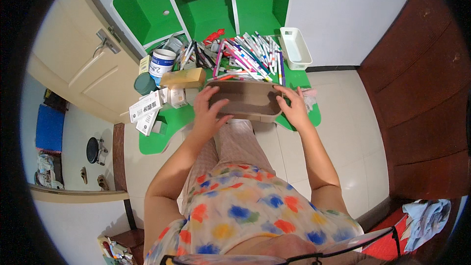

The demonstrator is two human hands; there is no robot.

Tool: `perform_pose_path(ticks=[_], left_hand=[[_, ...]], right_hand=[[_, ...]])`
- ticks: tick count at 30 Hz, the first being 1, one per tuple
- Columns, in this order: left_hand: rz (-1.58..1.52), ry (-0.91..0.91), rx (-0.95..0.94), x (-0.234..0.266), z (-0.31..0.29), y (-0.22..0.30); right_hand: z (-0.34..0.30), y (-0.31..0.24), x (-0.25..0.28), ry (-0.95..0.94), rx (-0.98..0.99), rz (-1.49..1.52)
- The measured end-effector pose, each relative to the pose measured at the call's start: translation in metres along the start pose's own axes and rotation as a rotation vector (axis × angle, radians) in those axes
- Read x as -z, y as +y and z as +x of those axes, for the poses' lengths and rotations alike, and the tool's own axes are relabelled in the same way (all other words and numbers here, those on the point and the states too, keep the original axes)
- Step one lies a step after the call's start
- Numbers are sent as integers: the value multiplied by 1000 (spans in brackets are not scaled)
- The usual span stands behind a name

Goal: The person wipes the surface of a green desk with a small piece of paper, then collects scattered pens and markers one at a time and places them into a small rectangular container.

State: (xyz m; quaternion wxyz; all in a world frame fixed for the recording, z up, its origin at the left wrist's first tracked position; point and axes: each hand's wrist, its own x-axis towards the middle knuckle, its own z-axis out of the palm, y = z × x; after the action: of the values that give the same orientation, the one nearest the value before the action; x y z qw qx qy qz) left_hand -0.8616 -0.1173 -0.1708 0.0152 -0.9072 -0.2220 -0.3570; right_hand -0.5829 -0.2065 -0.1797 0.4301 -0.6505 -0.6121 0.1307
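A taupe rectangular storage bin is held level at the front edge of the green desk, partly over my lap. Its inside is in view and holds nothing I can see. My left hand grips its left end, thumb and fingers over the rim. At the right end, my right hand holds the rim with the thumb on the near side. Just beyond the bin lies a big loose pile of marker pens in many colours.
A white plastic basket stands at the desk's back right, and a crumpled pinkish cloth lies beside my right hand. On the left are a paper tub, a yellowish box and white cartons. Green shelves rise behind.
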Motion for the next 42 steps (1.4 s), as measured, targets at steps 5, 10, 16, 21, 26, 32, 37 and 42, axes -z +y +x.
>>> perform_pose_path(ticks=[5, 10, 16, 21, 26, 32, 37, 42], left_hand=[[-473, -13, 354, -1, -30, -32], [-1000, -23, 515, -10, -33, -40], [-842, -140, 526, -9, -31, -46], [-942, -149, 592, -17, -30, -48], [-751, -179, 532, -10, -28, -47], [-759, -204, 575, 0, -28, -44], [-722, -214, 573, 3, -28, -44], [-724, -204, 581, 6, -27, -43]], right_hand=[[6, 1, 3, -54, -9, 75], [14, 0, 1, -63, -77, 257], [66, 6, 12, -51, -209, 306], [126, 0, -7, -264, 17, -175], [148, -4, -36, -516, -105, -675], [164, -13, -54, -386, -30, -643], [186, -23, -61, -503, -65, -702], [198, -10, -67, -512, -194, -686]])
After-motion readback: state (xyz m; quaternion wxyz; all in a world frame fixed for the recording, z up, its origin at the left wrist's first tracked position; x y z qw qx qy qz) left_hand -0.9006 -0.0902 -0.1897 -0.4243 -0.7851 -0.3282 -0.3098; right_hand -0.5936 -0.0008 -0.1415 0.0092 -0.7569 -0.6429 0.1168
